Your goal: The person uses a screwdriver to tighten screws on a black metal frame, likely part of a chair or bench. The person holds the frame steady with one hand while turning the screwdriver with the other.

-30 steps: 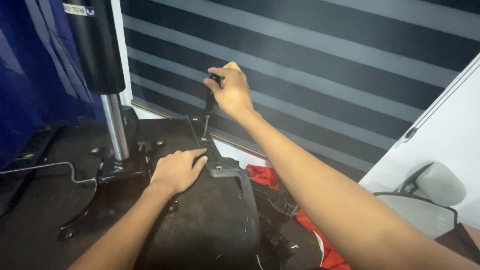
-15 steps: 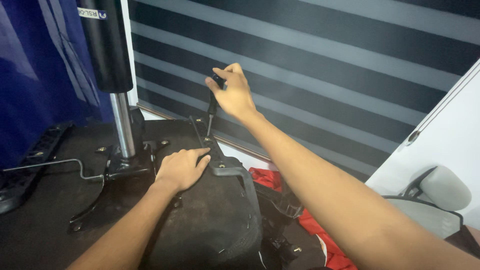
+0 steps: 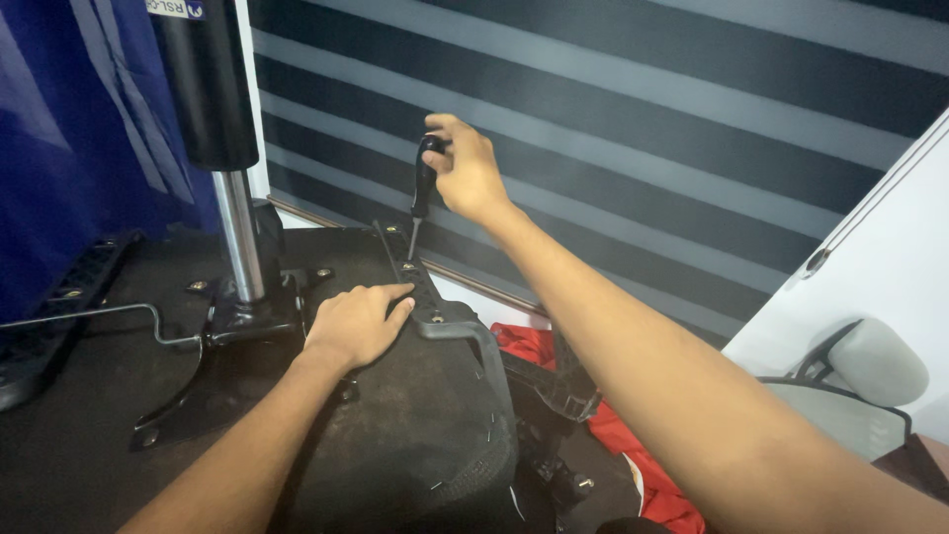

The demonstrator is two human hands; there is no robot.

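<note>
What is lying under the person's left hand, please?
The left hand rests flat on the black underside of an upturned chair seat, beside the armrest bracket. The patch beneath the palm is hidden.

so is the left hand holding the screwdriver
No, the right hand grips the screwdriver; the left hand lies flat on the seat.

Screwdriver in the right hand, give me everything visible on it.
The screwdriver has a black handle, plastic or rubber by its look, and a thin grey metal shaft. It stands nearly upright, tip down on the black armrest bracket of the upturned chair seat. The right hand grips the handle's top; nothing else touches it.
</note>
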